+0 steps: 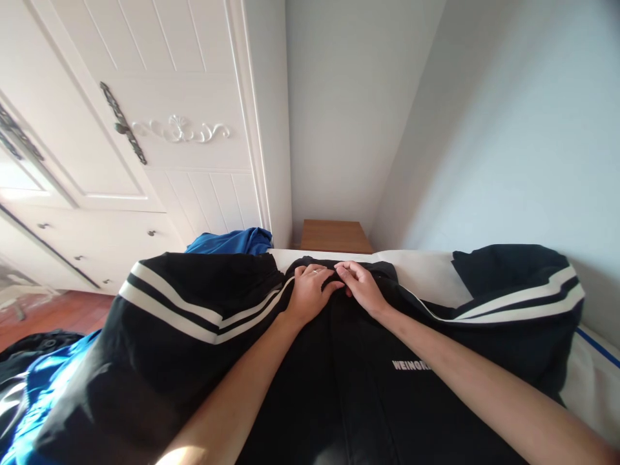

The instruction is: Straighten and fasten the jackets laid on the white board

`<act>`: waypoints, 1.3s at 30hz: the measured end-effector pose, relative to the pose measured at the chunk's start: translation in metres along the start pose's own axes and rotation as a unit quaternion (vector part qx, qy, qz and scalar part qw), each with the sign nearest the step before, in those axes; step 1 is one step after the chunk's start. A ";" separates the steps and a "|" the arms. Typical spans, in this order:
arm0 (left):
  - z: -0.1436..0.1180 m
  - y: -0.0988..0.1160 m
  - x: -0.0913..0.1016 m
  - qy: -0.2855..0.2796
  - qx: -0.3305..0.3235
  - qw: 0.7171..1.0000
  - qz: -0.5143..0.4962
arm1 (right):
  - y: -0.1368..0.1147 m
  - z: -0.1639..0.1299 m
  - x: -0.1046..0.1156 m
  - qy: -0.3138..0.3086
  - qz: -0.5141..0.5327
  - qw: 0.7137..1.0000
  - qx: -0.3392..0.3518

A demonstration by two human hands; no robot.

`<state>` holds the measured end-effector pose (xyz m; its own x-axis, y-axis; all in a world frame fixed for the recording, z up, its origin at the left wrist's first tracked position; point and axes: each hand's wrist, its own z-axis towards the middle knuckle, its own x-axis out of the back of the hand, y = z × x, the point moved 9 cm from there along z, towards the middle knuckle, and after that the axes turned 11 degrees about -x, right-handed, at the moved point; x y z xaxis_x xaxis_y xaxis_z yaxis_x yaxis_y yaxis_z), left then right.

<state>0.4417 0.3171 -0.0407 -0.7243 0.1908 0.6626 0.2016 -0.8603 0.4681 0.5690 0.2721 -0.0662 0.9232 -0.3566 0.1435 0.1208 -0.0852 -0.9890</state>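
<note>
Daylight falls on my left forearm [232, 394] from low on my left, leaving a blown-out patch of glare near the elbow. Where my left hand [310, 292] and right hand [361, 287] meet, the black jacket [310, 387] is so dark under them that its folds are hard to read. Beyond my hands the wall [484, 129] is evenly lit and pale, shading bluish to my right. The wide lens bends everything: the wardrobe [145, 129] beyond my left hand leans hard, and the edges stretch. Focus is fair, softening at the margins.
</note>
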 end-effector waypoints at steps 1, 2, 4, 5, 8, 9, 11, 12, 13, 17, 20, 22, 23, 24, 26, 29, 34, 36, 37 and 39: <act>0.000 -0.001 -0.001 0.007 0.007 1.000 -0.008 | 0.001 0.001 0.000 0.003 -0.003 1.000 0.002; 0.000 -0.003 -0.001 0.015 0.016 1.000 -0.016 | 0.001 0.001 0.000 0.005 -0.005 1.000 0.003; 0.001 -0.008 -0.001 0.033 0.036 0.998 -0.038 | 0.003 0.002 0.000 0.008 -0.002 1.000 0.005; 0.001 -0.011 -0.002 0.040 0.046 0.997 -0.052 | 0.003 0.003 0.000 0.009 0.003 1.000 0.006; 0.002 -0.018 -0.004 0.046 0.062 0.991 -0.109 | 0.003 0.001 0.001 0.010 0.026 1.000 0.003; 0.003 -0.019 -0.005 0.045 0.064 0.988 -0.130 | 0.003 0.001 0.000 0.007 0.036 0.999 0.001; 0.003 -0.022 -0.006 0.048 0.069 0.982 -0.170 | 0.003 -0.001 -0.001 -0.001 0.057 0.998 -0.008; 0.002 -0.023 -0.006 0.050 0.073 0.978 -0.188 | 0.004 -0.001 -0.002 -0.007 0.069 0.998 -0.014; 0.002 -0.024 -0.007 0.053 0.076 0.974 -0.205 | 0.004 -0.001 -0.003 -0.013 0.081 0.996 -0.020; 0.000 -0.028 -0.008 0.064 0.085 0.958 -0.267 | 0.007 -0.002 -0.008 -0.042 0.136 0.989 -0.050; -0.001 -0.034 -0.006 0.081 0.099 0.943 -0.306 | 0.007 0.000 -0.007 -0.043 0.185 0.980 -0.061; -0.002 -0.037 -0.005 0.089 0.107 0.934 -0.329 | 0.007 0.001 -0.005 -0.039 0.212 0.974 -0.064; -0.002 -0.037 -0.005 0.090 0.110 0.930 -0.338 | 0.008 0.002 -0.005 -0.039 0.221 0.972 -0.067; -0.002 -0.037 -0.005 0.089 0.111 0.927 -0.346 | 0.008 0.002 -0.005 -0.041 0.227 0.971 -0.070; -0.002 -0.037 -0.005 0.088 0.113 0.922 -0.360 | 0.009 0.002 -0.005 -0.042 0.234 0.969 -0.073; -0.002 -0.035 -0.005 0.090 0.120 0.915 -0.373 | 0.010 0.002 -0.004 -0.039 0.240 0.967 -0.071; -0.001 -0.031 -0.004 0.088 0.127 0.909 -0.387 | 0.010 0.002 -0.002 -0.036 0.240 0.968 -0.069; -0.002 -0.031 -0.005 0.088 0.132 0.909 -0.385 | 0.009 0.001 -0.001 -0.036 0.235 0.969 -0.067; -0.002 -0.032 -0.005 0.090 0.135 0.910 -0.382 | 0.009 0.000 -0.001 -0.035 0.230 0.970 -0.065; -0.003 -0.034 -0.007 0.097 0.139 0.911 -0.377 | 0.007 0.000 -0.001 -0.033 0.214 0.975 -0.059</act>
<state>0.4380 0.3441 -0.0628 -0.8236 0.5671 -0.0111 -0.2609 -0.3614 0.8952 0.5687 0.2718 -0.0738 0.9018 -0.3229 -0.2870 -0.3193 -0.0506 -0.9463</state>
